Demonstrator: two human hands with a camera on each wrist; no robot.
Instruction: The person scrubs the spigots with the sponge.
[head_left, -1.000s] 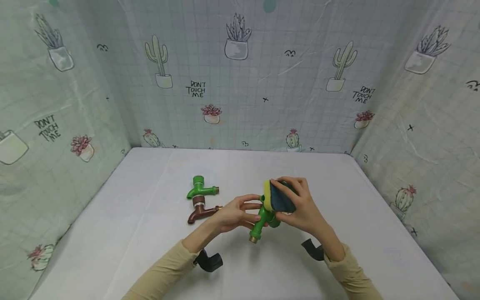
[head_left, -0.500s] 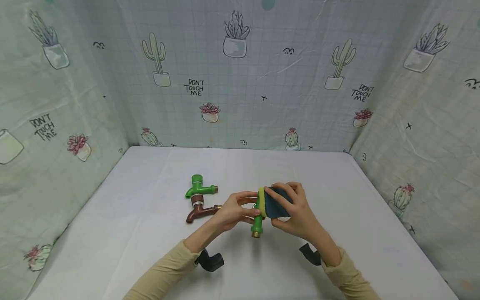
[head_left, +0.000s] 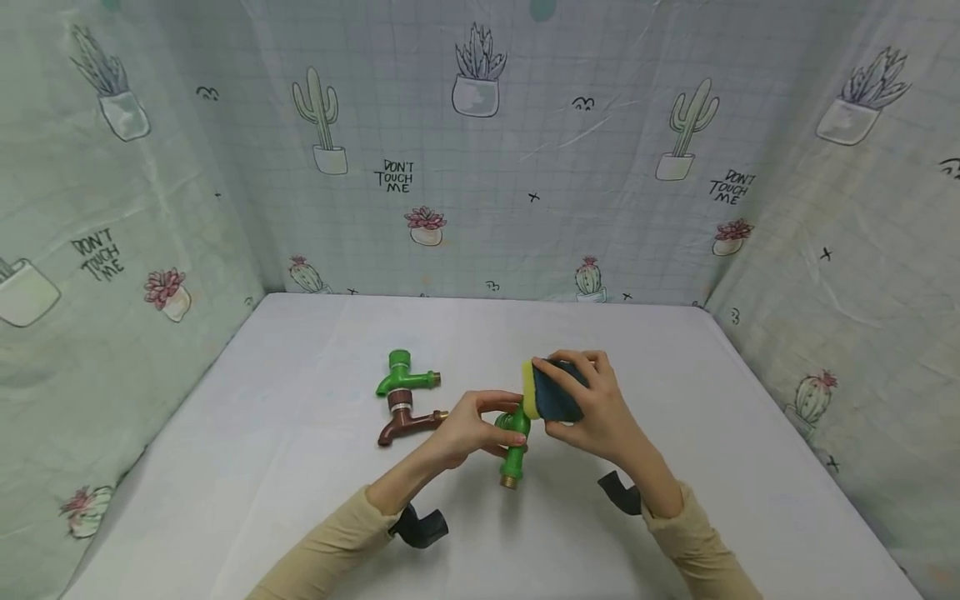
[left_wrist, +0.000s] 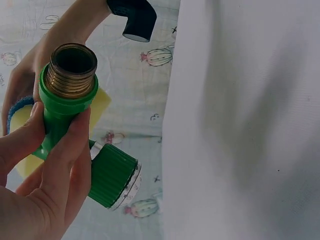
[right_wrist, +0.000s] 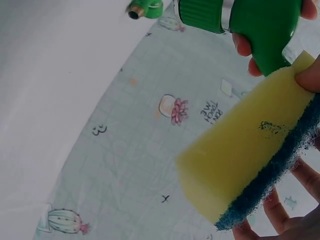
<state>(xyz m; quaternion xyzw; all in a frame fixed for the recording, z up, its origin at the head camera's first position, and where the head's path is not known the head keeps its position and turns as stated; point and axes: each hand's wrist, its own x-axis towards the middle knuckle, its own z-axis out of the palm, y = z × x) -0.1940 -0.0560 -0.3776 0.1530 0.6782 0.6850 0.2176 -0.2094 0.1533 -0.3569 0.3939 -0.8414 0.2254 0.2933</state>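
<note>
Over the white table [head_left: 315, 500], my left hand [head_left: 467, 429] holds a green tap [head_left: 516, 458], thumb and fingers round its inlet pipe. The brass threaded end [left_wrist: 71, 75] faces the camera in the left wrist view, with the ribbed green knob [left_wrist: 112, 176] below it. My right hand [head_left: 603, 408] grips a yellow and dark blue sponge [head_left: 558, 393] from the scouring side. In the right wrist view the sponge's yellow side [right_wrist: 235, 145] lies against the tap's spout end [right_wrist: 270, 57]. The sponge covers part of the tap in the head view.
To the left on the table lie a second green tap [head_left: 408, 381] and a brown tap [head_left: 403, 423], close together. A black curved piece sits by each wrist, at the left [head_left: 422, 528] and the right [head_left: 621, 493]. Patterned cloth walls [head_left: 465, 167] surround the table.
The left hand has turned the green tap, so its knob side now shows left of the pipe. The sponge went down and left across the tap, then back up and slightly right.
</note>
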